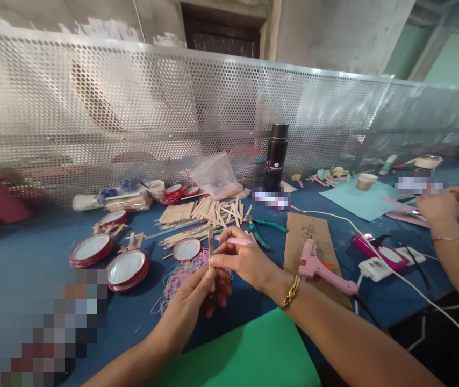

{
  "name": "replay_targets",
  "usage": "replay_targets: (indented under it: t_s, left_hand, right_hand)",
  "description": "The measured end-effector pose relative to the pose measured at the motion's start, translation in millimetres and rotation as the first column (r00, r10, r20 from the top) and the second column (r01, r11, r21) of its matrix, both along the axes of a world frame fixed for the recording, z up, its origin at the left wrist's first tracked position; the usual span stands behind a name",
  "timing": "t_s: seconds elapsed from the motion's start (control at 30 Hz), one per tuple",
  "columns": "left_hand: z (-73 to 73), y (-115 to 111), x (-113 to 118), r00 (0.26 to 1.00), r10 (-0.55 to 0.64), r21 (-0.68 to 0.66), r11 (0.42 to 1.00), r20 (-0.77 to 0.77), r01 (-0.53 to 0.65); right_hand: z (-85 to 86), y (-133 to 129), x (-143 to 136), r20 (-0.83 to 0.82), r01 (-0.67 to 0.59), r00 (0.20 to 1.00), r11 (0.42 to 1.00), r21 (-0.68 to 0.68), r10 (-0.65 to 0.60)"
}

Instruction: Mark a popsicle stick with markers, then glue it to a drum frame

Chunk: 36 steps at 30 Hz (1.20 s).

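Note:
A wooden craft stick [210, 244] stands upright between the fingers of my left hand [195, 295], which is closed on its lower part. My right hand [249, 263] grips a pink pen [241, 242], and its thumb meets the stick just above my left thumb. Beneath and behind both hands lies a tangle of pastel string [173, 282], with a small red-rimmed white disc [187, 249] beside it. More craft sticks [217, 211] are piled beyond my hands. Green-handled pliers [259, 236] rest to the right of that pile.
Stacked red-rimmed discs [127, 269] sit at left. A pink glue gun [316, 269] lies on cardboard [294, 231], near a power strip [382, 266] and cables. Behind stands a black bottle [277, 156]. Green sheet [249, 355] lies in front; another person's hands [439, 207] are at right.

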State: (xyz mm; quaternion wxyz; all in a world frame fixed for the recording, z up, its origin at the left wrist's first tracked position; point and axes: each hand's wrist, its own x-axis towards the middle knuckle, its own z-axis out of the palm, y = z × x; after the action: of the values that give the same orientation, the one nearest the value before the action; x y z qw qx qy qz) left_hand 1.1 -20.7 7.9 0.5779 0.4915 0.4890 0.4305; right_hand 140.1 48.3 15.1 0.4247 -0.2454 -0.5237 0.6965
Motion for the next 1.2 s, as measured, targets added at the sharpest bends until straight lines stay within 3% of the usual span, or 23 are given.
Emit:
replay_targets:
  t_s: [0.17, 0.27, 0.4, 0.57, 0.77, 0.97, 1.2]
  left_hand:
    - [-2.6, 3.1, -5.3, 0.998, -0.010, 0.049, 0.999, -0.069, 0.014]
    - [-5.7, 1.6, -4.9, 0.994, -0.092, 0.033, 0.995, -0.059, 0.094]
    - [-7.7, -1.6, -2.6, 0.997, -0.082, 0.011, 0.997, -0.012, 0.082]
    - [-11.8, -1.4, -3.4, 0.998, -0.060, 0.003, 0.998, 0.018, 0.060]
    - [-12.6, 1.9, -2.6, 1.000, -0.019, -0.042, 0.999, -0.009, 0.018]
    - [-10.1, 3.4, 1.8, 0.999, 0.042, -0.076, 0.996, 0.015, -0.041]
    - [-12.4, 5.0, 2.2, 0.998, 0.061, -0.094, 0.994, -0.010, -0.061]
  right_hand:
    - [3.9, 0.8, 6.1, 0.026, 0.038, 0.999, 0.999, 0.036, -0.039]
    - [4.8, -2.5, 6.4, 0.091, -0.013, 0.996, 1.000, 0.027, 0.011]
    - [3.0, -6.0, 3.8, 0.129, -0.042, 0.991, 0.996, 0.075, 0.032]
    - [2.3, -5.0, 4.9, 0.211, 0.050, 0.972, 0.970, 0.240, -0.102]
    - [8.0, -5.8, 13.1, 0.111, 0.293, 0.919, 0.845, 0.448, -0.377]
    - [8.4, -13.4, 9.9, 0.154, 0.243, 0.933, 0.885, 0.397, -0.325]
    - [3.5, -14.1, 7.7, 0.236, 0.295, 0.849, 0.796, 0.529, -0.472]
